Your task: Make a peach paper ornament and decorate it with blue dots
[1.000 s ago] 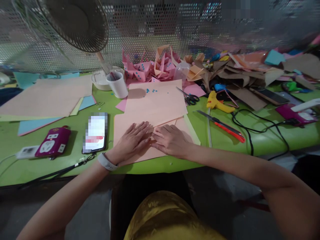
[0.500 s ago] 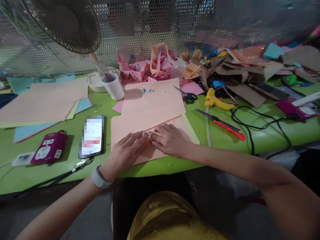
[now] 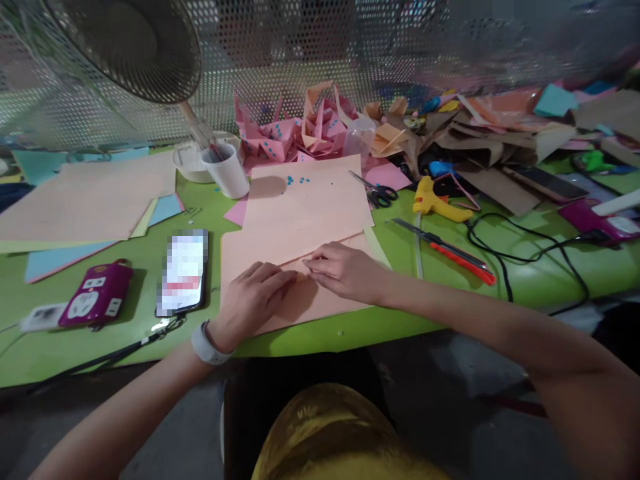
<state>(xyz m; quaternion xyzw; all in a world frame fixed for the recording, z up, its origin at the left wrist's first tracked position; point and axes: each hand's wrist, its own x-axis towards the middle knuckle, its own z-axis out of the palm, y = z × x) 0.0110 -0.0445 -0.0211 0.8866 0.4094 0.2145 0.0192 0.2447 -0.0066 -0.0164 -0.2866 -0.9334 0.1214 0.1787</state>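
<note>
A peach paper sheet (image 3: 295,310) with a folded strip along its upper part lies at the front edge of the green table. On its left side rests my left hand (image 3: 257,293), palm down, fingers together and slightly bent over the paper near the fold. My right hand (image 3: 340,270) pinches at the fold from the right, its thumb and fingertips closed on the paper's edge. The two sets of fingertips are a short gap apart. Behind lies another peach sheet (image 3: 310,200) with small blue dots on it.
A phone (image 3: 184,273) and purple power strip (image 3: 97,293) lie left. Scissors (image 3: 377,192), a yellow glue gun (image 3: 435,202) and a red cutter (image 3: 460,260) lie right. Behind stand a white cup (image 3: 227,175), a fan (image 3: 135,47) and pink paper shapes (image 3: 275,139).
My right hand's fingers have drawn together into a pinch. My left hand's fingers have curled a little, and the gap between the hands has widened slightly.
</note>
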